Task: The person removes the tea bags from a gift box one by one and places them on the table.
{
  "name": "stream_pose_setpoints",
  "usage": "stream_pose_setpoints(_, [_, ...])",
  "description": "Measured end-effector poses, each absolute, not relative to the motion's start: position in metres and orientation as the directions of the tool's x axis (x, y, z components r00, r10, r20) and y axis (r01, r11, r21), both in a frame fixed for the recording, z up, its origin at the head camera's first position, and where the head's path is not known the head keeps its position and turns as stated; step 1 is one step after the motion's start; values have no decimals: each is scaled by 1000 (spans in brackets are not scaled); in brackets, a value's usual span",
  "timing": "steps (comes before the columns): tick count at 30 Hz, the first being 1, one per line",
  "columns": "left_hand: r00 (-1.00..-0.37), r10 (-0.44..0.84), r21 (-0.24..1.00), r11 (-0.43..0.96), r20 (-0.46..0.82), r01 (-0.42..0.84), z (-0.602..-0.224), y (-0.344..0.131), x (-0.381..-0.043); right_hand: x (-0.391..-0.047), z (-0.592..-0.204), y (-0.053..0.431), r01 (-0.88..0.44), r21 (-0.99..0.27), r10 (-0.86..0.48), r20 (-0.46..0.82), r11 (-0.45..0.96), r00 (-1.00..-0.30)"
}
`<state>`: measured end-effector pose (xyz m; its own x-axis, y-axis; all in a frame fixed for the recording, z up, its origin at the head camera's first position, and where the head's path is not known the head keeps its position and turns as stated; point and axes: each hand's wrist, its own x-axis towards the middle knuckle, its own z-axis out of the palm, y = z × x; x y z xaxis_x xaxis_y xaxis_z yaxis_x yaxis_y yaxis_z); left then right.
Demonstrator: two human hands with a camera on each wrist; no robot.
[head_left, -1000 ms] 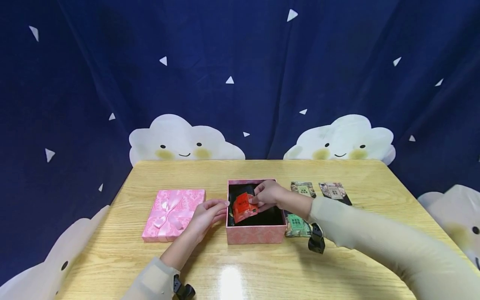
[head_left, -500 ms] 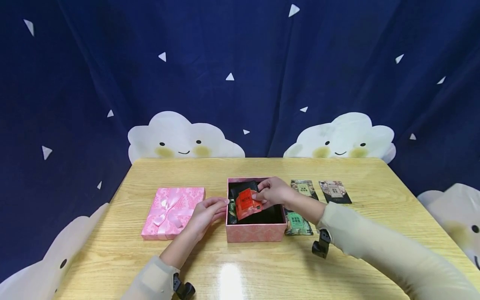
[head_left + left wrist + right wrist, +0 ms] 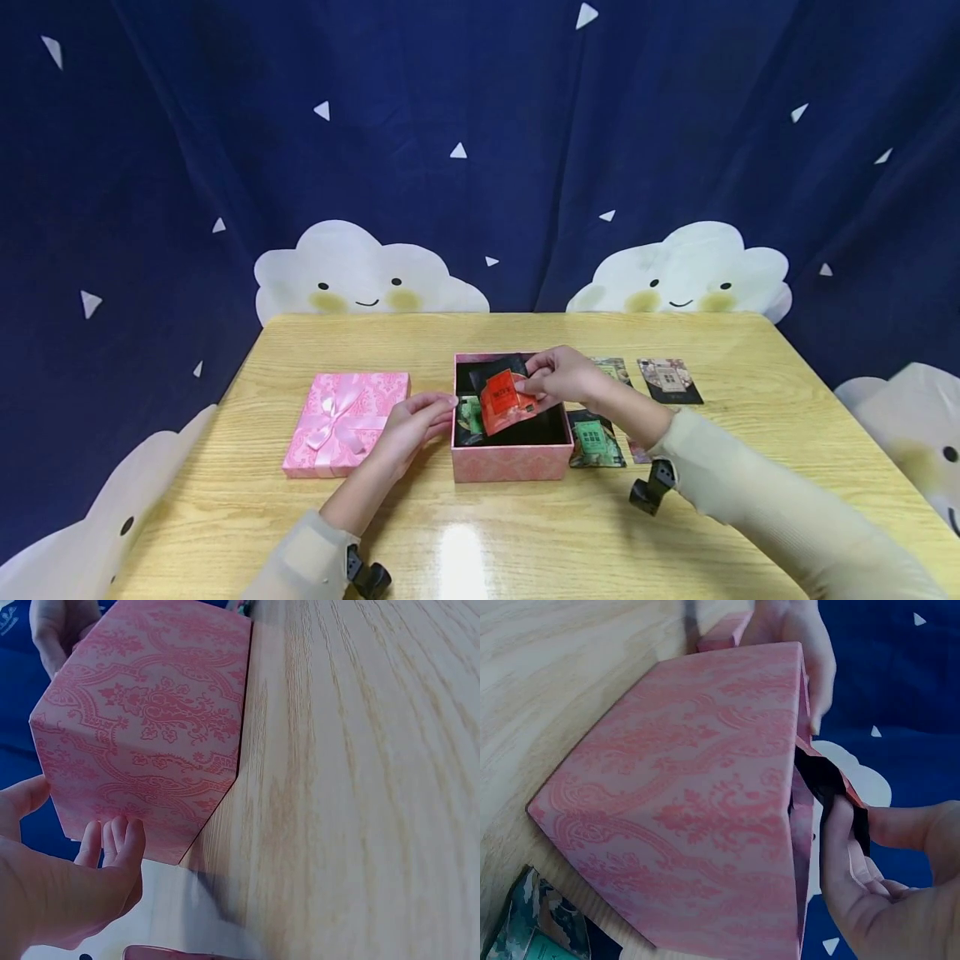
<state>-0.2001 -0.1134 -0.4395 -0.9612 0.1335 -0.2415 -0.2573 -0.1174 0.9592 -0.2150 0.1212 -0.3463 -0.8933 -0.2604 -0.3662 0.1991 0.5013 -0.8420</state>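
Observation:
A pink patterned gift box [image 3: 510, 464] stands without its lid in the middle of the table, dark inside. My right hand [image 3: 561, 377] pinches a red and black packet [image 3: 501, 398] between thumb and fingers, tilted over the box opening. In the right wrist view the packet's dark edge [image 3: 821, 776] shows just past the box rim. A green-labelled packet [image 3: 470, 417] lies inside the box at its left. With loosely extended fingers, my left hand [image 3: 411, 425] rests against the box's left side, as the left wrist view shows too, the thumb at the rim.
The pink lid [image 3: 318, 417] with a ribbon bow lies to the left of the box. To the right are a green-labelled packet [image 3: 592, 437], a dark floral packet [image 3: 670, 381] and others partly hidden behind my right forearm. A blue curtain [image 3: 480, 167] hangs behind the table [image 3: 315, 342].
My right hand has moved right and a little up with the red packet, baring the green-labelled packet in the box. The left hand stays at the box's side.

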Motion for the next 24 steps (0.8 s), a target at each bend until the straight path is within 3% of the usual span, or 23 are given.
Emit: stream_pose_setpoints(24, [-960, 136, 961, -97, -245, -259, -439, -115, -199, -202, -351, 165, 253, -906, -265, -351, 340, -898])
